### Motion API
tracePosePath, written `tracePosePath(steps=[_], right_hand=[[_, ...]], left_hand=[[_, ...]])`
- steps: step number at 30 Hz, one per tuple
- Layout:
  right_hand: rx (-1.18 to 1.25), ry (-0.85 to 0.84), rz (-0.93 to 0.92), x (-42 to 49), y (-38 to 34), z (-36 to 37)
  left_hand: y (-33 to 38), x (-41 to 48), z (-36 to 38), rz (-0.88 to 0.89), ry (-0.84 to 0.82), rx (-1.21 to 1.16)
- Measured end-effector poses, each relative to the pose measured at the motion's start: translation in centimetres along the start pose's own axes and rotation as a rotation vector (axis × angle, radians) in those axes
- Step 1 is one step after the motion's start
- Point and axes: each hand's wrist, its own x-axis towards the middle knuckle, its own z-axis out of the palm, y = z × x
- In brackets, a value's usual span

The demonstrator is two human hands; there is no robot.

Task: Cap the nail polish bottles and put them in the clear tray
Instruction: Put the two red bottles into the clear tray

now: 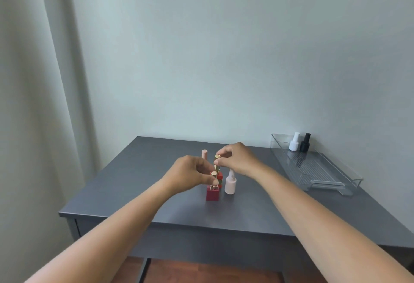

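Observation:
Two red square nail polish bottles stand mid-table. My left hand pinches the gold cap on the nearer red bottle. My right hand pinches the gold cap on the farther red bottle, which is mostly hidden behind the near one. A pale pink bottle with a white cap stands just right of them. A pink cap or bottle rises behind my left hand, its base hidden. The clear tray at the right holds a white bottle and a black bottle, both capped, at its far end.
The grey table stands against a pale wall, with a curtain at the left. The table's front edge runs just below the bottles. A wooden floor shows beneath it.

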Motion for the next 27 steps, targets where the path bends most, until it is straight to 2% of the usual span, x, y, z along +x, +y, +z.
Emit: tracePosePath(steps=[13, 19, 27], right_hand=[[-0.006, 0.057, -0.008, 0.9, -0.6, -0.3], [0.084, 0.199, -0.077, 1.2, -1.3, -5.8], [0.128, 0.348, 0.034, 2.6, 3.2, -13.7]], left_hand=[[0.2, 0.9, -0.8, -0.006, 0.089, 0.060], [3.5, 3.2, -3.4, 0.062, 0.174, 0.032], [9.2, 9.9, -2.1, 0.149, 0.195, -0.012]])
